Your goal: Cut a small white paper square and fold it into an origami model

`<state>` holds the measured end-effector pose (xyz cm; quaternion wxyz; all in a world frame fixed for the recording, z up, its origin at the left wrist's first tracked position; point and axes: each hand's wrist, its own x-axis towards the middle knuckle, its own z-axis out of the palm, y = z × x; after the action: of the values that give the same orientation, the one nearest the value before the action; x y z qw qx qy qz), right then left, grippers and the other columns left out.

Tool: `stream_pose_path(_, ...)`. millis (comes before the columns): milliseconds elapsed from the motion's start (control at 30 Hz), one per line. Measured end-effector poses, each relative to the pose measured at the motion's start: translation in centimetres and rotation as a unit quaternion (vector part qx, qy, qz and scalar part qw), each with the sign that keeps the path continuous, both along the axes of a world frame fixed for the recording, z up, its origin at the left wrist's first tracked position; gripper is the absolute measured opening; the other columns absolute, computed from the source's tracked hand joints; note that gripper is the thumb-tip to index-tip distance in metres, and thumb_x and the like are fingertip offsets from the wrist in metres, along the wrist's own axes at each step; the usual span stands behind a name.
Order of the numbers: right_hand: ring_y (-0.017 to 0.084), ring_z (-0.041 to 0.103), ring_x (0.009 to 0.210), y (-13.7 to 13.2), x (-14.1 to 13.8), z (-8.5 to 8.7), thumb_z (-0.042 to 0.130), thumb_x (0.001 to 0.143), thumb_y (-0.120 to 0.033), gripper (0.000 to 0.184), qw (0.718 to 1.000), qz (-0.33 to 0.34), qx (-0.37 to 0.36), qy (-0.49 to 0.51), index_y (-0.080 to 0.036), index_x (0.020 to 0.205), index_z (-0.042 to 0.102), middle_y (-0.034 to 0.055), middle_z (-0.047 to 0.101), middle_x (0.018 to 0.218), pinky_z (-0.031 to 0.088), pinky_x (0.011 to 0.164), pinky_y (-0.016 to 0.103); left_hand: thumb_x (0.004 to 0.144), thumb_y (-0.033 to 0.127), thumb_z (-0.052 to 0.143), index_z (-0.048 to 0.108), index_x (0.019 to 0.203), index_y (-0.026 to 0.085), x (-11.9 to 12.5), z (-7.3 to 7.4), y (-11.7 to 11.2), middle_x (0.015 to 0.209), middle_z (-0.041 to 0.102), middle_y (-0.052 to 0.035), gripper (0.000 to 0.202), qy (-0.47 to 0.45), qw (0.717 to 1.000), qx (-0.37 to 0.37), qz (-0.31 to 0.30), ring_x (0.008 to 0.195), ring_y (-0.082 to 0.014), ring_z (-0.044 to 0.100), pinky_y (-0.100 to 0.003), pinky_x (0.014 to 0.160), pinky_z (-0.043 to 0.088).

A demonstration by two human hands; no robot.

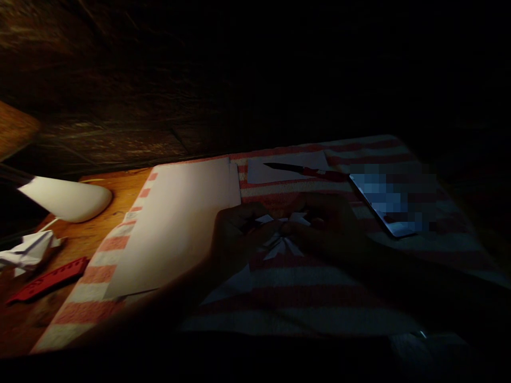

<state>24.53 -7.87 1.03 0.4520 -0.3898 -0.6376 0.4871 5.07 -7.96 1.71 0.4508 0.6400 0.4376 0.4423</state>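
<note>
Between my two hands is a small piece of folded white paper, with pointed flaps sticking out below and above the fingers. My left hand pinches it from the left, and my right hand grips it from the right. Both hands are in deep shadow, so single fingers are hard to make out. Just left of them lies a stack of white paper sheets. Beyond the hands, a knife with a dark blade and reddish handle rests partly on another white paper.
A red-and-white striped cloth covers the wooden table. To the right lies a lit tablet or phone, its screen blurred. At left stand a white lamp base, crumpled folded paper and a red object. A dark wall rises behind.
</note>
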Motion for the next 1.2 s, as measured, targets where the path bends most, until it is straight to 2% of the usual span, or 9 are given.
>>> stream_pose_path(133, 0.011, 0.057, 0.058, -0.4, -0.1, 0.4, 0.086, 0.075, -0.034, 0.022, 0.999, 0.005, 0.010, 0.033, -0.017, 0.074, 0.072, -0.0007, 0.066, 0.068, 0.041, 0.052, 0.022, 0.081, 0.020, 0.073, 0.067, 0.068, 0.015, -0.3, 0.2, -0.3, 0.062, 0.065, -0.0001, 0.015, 0.044, 0.994, 0.094, -0.033, 0.056, -0.0097, 0.057, -0.020, 0.050, 0.043)
stream_pose_path(233, 0.010, 0.056, 0.059, -0.7, -0.2, 0.8, 0.084, 0.077, -0.034, 0.019, 0.998, 0.031, 0.000, 0.059, -0.019, 0.074, 0.074, -0.0004, 0.066, 0.071, 0.041, 0.053, 0.023, 0.083, 0.022, 0.072, 0.063, 0.064, 0.015, -0.4, 0.2, -0.5, 0.062, 0.062, -0.0001, 0.022, 0.026, 0.992, 0.113, -0.058, 0.056, -0.0096, 0.056, -0.021, 0.051, 0.042)
stream_pose_path(333, 0.010, 0.054, 0.057, -0.8, -0.4, 0.9, 0.085, 0.075, -0.033, 0.019, 0.995, 0.030, -0.029, 0.091, -0.019, 0.073, 0.072, -0.0007, 0.066, 0.070, 0.039, 0.051, 0.023, 0.082, 0.020, 0.072, 0.064, 0.066, 0.015, -0.2, 0.1, -0.6, 0.062, 0.061, 0.0007, 0.019, 0.000, 0.994, 0.102, -0.043, 0.057, -0.0093, 0.055, -0.020, 0.052, 0.042)
stream_pose_path(533, 0.010, 0.049, 0.051, -0.5, -0.8, 0.5, 0.089, 0.069, -0.033, 0.029, 0.981, -0.006, -0.129, 0.144, -0.018, 0.065, 0.065, -0.0019, 0.061, 0.062, 0.036, 0.046, 0.023, 0.076, 0.022, 0.078, 0.068, 0.070, 0.016, 0.2, -0.5, -0.6, 0.060, 0.060, 0.0024, 0.014, -0.018, 0.999, 0.024, 0.046, 0.052, -0.0083, 0.052, -0.018, 0.046, 0.038)
stream_pose_path(833, 0.011, 0.052, 0.054, -0.1, -0.6, 0.5, 0.090, 0.066, -0.033, 0.032, 0.978, 0.030, -0.156, 0.133, -0.016, 0.058, 0.063, -0.0014, 0.061, 0.059, 0.039, 0.050, 0.023, 0.079, 0.024, 0.079, 0.069, 0.068, 0.017, -0.5, -0.7, -0.5, 0.063, 0.065, 0.0002, 0.016, 0.000, 1.000, 0.016, -0.001, 0.056, -0.0116, 0.058, -0.022, 0.050, 0.047)
stream_pose_path(933, 0.010, 0.050, 0.051, 0.1, 0.0, 0.7, 0.088, 0.070, -0.033, 0.028, 0.989, 0.024, -0.115, 0.090, -0.017, 0.063, 0.066, -0.0029, 0.059, 0.057, 0.037, 0.048, 0.023, 0.079, 0.022, 0.081, 0.072, 0.069, 0.017, -0.6, -0.6, -0.3, 0.066, 0.069, 0.0001, 0.015, 0.010, 0.998, 0.068, 0.010, 0.058, -0.0119, 0.062, -0.022, 0.052, 0.050)
stream_pose_path(1033, 0.012, 0.059, 0.062, 0.3, 0.7, 1.0, 0.083, 0.078, -0.028, 0.019, 1.000, 0.023, -0.001, 0.018, -0.017, 0.070, 0.069, -0.0006, 0.065, 0.068, 0.043, 0.055, 0.024, 0.079, 0.020, 0.083, 0.073, 0.075, 0.019, -1.0, -0.8, 0.0, 0.077, 0.075, -0.0014, 0.011, 0.027, 0.985, 0.173, 0.008, 0.071, -0.0151, 0.070, -0.026, 0.064, 0.058)
stream_pose_path(1133, 0.014, 0.064, 0.073, 0.7, 1.4, 1.1, 0.076, 0.085, -0.020, 0.013, 0.990, 0.040, 0.129, -0.033, -0.018, 0.074, 0.070, 0.0018, 0.069, 0.080, 0.049, 0.065, 0.026, 0.080, 0.012, 0.079, 0.073, 0.087, 0.022, -1.8, -0.9, 0.4, 0.092, 0.077, -0.0026, 0.014, 0.060, 0.957, 0.279, -0.042, 0.087, -0.0191, 0.073, -0.034, 0.077, 0.061)
stream_pose_path(1200, 0.014, 0.065, 0.077, 1.0, 1.8, 1.0, 0.073, 0.087, -0.017, 0.014, 0.979, 0.054, 0.187, -0.057, -0.019, 0.073, 0.068, 0.0026, 0.070, 0.087, 0.049, 0.067, 0.026, 0.081, 0.008, 0.074, 0.070, 0.103, 0.024, -2.3, -0.9, 0.8, 0.106, 0.075, -0.0046, 0.027, 0.116, 0.935, 0.325, -0.082, 0.099, -0.0212, 0.071, -0.037, 0.085, 0.060)
